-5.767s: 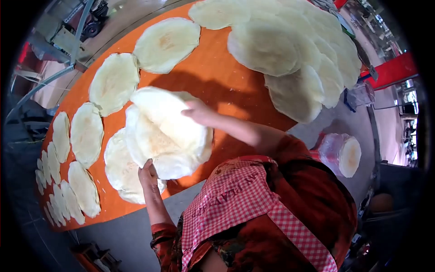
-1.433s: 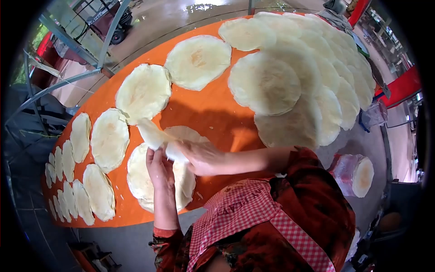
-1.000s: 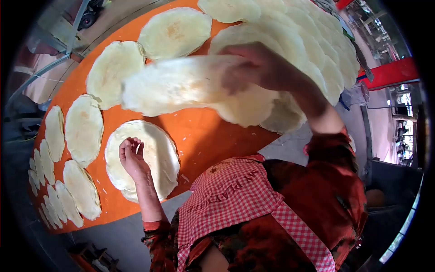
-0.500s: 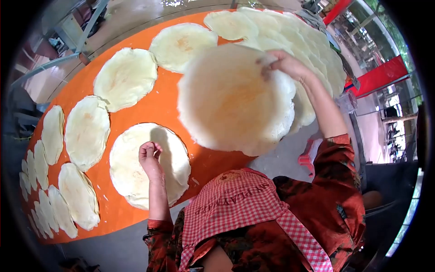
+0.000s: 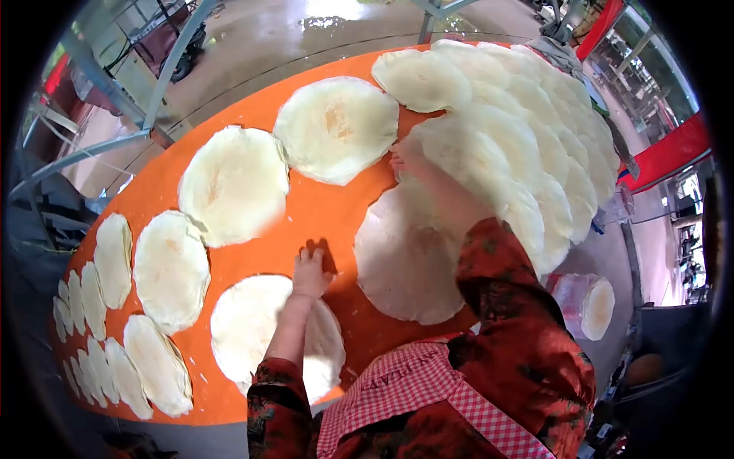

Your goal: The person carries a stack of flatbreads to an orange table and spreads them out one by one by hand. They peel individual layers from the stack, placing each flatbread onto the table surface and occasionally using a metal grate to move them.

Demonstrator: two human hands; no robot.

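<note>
Over the orange tabletop, my left hand is open, fingers spread, just beyond the upper edge of a near stack of thin round flatbreads. My left forearm crosses that stack. My right hand reaches to the far side of a single flatbread, between it and another round stack. Motion blurs its fingers, and I cannot tell whether they grip an edge. The single flatbread lies in shadow near the table's front edge, partly hidden by my right arm.
Overlapping flatbreads cover the right side of the orange table. More stacks line its left side. A clear plastic-wrapped roll stands beside the table at right. Metal frame bars rise beyond the far edge.
The flatbread raised in my right hand is now lower, at the table. My right hand has moved left and down; my left hand has shifted off the near stack and spread its fingers.
</note>
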